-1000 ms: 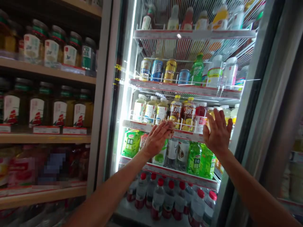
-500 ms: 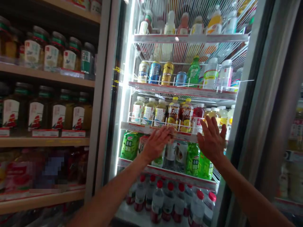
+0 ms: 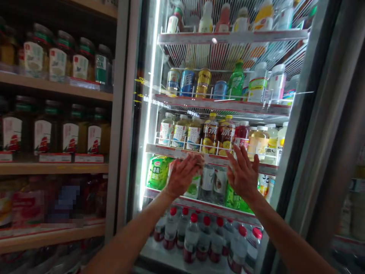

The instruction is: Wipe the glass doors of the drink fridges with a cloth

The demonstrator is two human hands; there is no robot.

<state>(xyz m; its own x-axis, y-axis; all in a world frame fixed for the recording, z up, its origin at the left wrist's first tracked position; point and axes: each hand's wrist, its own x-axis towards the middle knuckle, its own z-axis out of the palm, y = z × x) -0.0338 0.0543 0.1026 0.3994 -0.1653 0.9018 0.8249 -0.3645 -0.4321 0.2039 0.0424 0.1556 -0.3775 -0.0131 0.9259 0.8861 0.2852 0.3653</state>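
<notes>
My left hand (image 3: 184, 175) is stretched out before the lit drinks fridge, its fingers extended and blurred at the tips. It covers part of the shelf with green bottles (image 3: 157, 173). My right hand (image 3: 243, 173) is spread, fingers apart, in front of the same fridge and overlaps the shelf edge below the iced tea bottles (image 3: 226, 135). I see no held item in either hand. Small letters and yellow marks seem to lie on a glass pane between me and the shelves; whether my fingers touch it I cannot tell.
Red-capped bottles (image 3: 191, 238) stand at the fridge bottom. Cans (image 3: 186, 82) and a green bottle (image 3: 236, 82) fill a higher shelf. A wooden shelf (image 3: 57, 167) with jars (image 3: 70, 133) is on the left; the fridge's dark frame (image 3: 302, 152) rises on the right.
My right hand has moved left and slightly down, closer to the left hand. My left hand has shifted a little left. The view has shifted slightly.
</notes>
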